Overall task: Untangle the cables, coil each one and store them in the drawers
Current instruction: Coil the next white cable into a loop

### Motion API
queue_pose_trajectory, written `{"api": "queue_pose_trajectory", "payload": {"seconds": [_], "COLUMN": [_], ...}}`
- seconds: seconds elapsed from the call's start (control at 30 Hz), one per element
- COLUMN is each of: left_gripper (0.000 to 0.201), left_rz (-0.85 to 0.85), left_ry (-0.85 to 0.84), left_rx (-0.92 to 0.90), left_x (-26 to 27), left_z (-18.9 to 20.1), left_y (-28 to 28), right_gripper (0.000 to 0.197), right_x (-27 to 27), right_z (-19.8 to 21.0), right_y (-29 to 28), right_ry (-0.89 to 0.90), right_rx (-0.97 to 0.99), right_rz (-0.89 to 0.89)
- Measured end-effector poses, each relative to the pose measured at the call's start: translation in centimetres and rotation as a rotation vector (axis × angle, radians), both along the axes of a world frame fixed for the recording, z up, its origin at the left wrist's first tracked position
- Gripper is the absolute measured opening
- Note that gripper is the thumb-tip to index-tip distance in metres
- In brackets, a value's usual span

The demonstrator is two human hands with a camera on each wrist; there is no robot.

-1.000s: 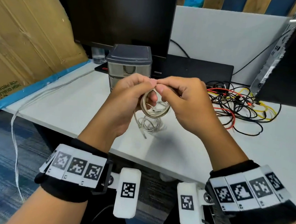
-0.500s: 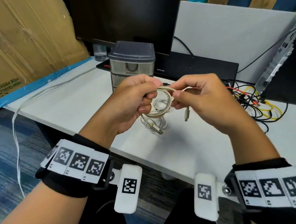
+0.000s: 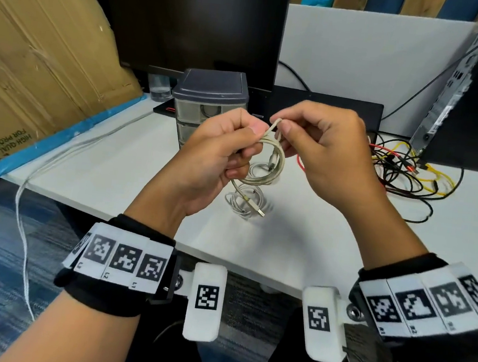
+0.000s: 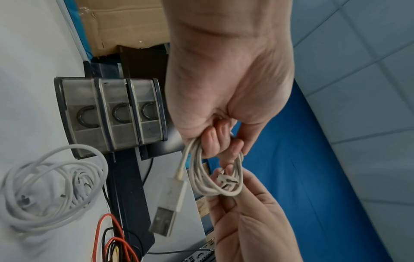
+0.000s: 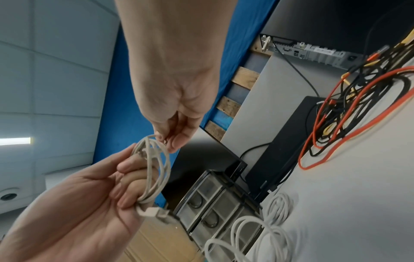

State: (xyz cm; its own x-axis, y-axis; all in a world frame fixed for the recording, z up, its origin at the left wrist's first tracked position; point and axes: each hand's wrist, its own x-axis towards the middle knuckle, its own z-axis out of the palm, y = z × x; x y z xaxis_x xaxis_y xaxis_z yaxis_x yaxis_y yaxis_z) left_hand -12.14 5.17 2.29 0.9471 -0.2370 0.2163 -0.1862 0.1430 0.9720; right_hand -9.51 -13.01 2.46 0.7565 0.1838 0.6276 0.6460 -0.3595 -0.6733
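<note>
A small coil of beige USB cable (image 3: 272, 160) hangs in the air above the white desk (image 3: 115, 168). My left hand (image 3: 229, 147) grips the coil with its fingers curled through the loops (image 4: 215, 170). My right hand (image 3: 293, 127) pinches the top of the coil (image 5: 154, 141) between thumb and fingers. The cable's USB plug (image 4: 165, 214) dangles below the left hand. A white cable (image 3: 244, 202) lies coiled on the desk under the hands. The grey three-drawer unit (image 3: 208, 101) stands behind them, all drawers closed (image 4: 112, 115).
A tangle of red, black and yellow cables (image 3: 404, 171) lies at the right of the desk. A dark monitor (image 3: 190, 19) and a computer case (image 3: 477, 88) stand at the back. Cardboard (image 3: 34, 41) leans on the left. A thin white cord (image 3: 29, 203) hangs off the desk's left edge.
The hands have risen a little with the coil. The right hand has moved from the coil's side to its top, and the loose end that hung by it half a second ago is now wound in.
</note>
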Motion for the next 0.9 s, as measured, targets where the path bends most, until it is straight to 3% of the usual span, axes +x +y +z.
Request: {"api": "queue_pose_trajectory", "payload": {"seconds": [0.17,0.33,0.5,0.6,0.77,0.9], "left_gripper": [0.021,0.011,0.018,0.017,0.018,0.018], "left_rz": [0.037,0.166,0.202,0.228,0.245,0.244], "left_ry": [-0.023,-0.024,-0.049,-0.048,-0.026,0.01], "left_rx": [0.017,0.022,0.05,0.016,-0.083,-0.176], "left_x": [-0.1,0.2,0.6,0.9,1.1,1.1], "left_z": [-0.1,-0.4,-0.6,-0.6,-0.5,-0.2], "left_y": [-0.3,-0.7,-0.7,-0.7,-0.6,-0.2], "right_gripper": [0.005,0.013,0.014,0.022,0.013,0.011], "right_x": [0.0,-0.1,-0.5,-0.6,-1.4,-1.5], "right_z": [-0.1,-0.3,-0.2,0.0,-0.6,-1.1], "right_y": [0.1,-0.5,-0.2,-0.5,-0.3,0.1], "right_ry": [0.171,0.344,0.375,0.554,0.694,0.625], "right_rx": [0.077,0.07,0.002,0.042,-0.287,-0.332], "right_rz": [0.108,0.15,0.129,0.179,0.314,0.34]}}
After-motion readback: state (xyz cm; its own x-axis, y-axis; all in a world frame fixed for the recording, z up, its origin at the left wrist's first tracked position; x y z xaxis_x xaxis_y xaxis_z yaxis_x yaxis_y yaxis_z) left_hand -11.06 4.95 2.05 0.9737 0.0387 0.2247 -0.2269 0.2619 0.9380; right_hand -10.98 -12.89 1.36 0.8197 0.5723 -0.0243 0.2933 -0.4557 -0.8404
